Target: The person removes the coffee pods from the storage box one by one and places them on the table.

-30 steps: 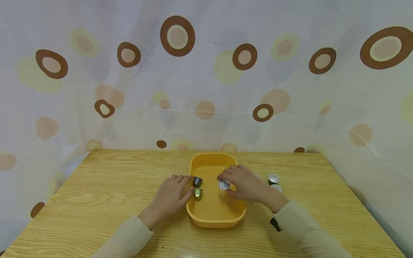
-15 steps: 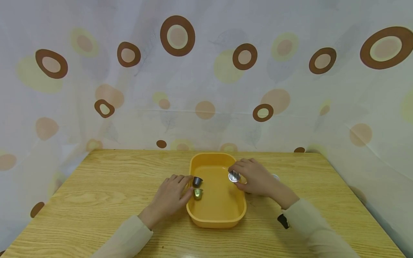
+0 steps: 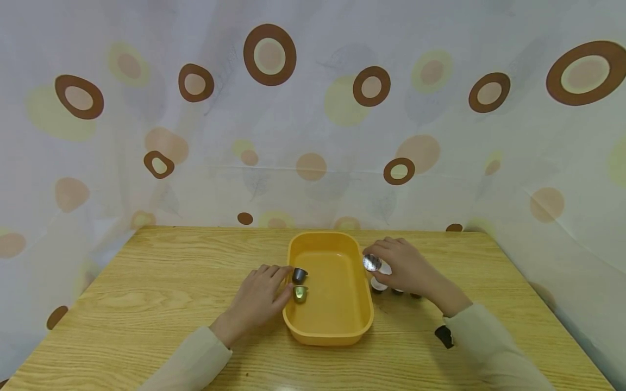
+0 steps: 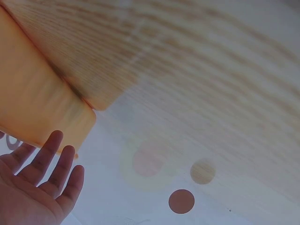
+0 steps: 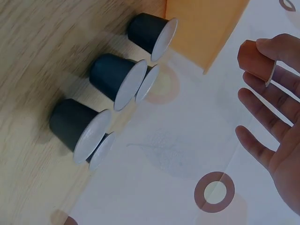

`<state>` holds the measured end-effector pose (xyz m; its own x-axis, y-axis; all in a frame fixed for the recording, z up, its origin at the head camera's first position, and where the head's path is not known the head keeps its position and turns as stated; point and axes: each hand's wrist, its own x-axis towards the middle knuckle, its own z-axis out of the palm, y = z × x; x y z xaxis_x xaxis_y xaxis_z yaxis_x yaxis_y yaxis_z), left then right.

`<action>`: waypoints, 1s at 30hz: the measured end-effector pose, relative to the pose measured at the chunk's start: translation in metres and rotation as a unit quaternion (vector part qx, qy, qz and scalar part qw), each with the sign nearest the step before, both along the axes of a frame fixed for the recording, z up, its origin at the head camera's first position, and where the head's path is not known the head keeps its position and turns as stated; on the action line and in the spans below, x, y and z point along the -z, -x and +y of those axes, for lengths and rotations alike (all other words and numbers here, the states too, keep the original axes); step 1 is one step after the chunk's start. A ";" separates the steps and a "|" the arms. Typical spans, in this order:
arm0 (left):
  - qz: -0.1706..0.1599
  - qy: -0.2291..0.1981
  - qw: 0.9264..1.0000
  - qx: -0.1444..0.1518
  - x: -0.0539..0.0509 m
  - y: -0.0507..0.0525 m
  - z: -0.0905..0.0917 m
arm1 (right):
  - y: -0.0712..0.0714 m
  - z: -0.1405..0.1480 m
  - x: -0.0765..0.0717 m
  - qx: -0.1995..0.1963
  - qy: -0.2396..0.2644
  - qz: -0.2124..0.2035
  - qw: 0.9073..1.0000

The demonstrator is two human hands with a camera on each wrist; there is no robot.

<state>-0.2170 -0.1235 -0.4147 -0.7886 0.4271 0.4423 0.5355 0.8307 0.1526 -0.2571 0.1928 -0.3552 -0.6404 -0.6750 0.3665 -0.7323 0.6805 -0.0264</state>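
Note:
My right hand (image 3: 402,267) pinches a capsule with a silver lid (image 3: 372,263) between thumb and fingers, just right of the yellow tray (image 3: 325,341). In the right wrist view the pinched capsule (image 5: 255,61) looks orange-brown, and the other fingers of the hand (image 5: 286,122) extend. My left hand (image 3: 254,304) rests at the tray's left rim with relaxed fingers; the left wrist view shows this hand (image 4: 40,183) with fingers spread. Beside its fingertips, inside the tray, lie a dark capsule (image 3: 299,276) and a green-gold one (image 3: 300,294).
Several dark capsules with pale lids (image 5: 112,79) stand on the wooden table (image 3: 195,271) right of the tray, partly hidden by the right hand in the head view. A patterned cloth (image 3: 313,119) hangs behind and at both sides.
My right hand has moved right, from above the tray to past its right rim, with the silver-lidded capsule still pinched. The left hand and the two capsules near it have stayed put.

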 end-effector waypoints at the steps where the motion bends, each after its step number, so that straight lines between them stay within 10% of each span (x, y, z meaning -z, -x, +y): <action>1: -0.001 0.000 1.000 0.000 0.000 0.000 0.000 | 0.000 0.002 0.001 0.002 0.001 0.001 1.000; 30: -0.013 0.002 1.000 -0.001 -0.002 -0.001 0.000 | -0.016 0.030 0.030 0.009 -0.014 0.013 1.000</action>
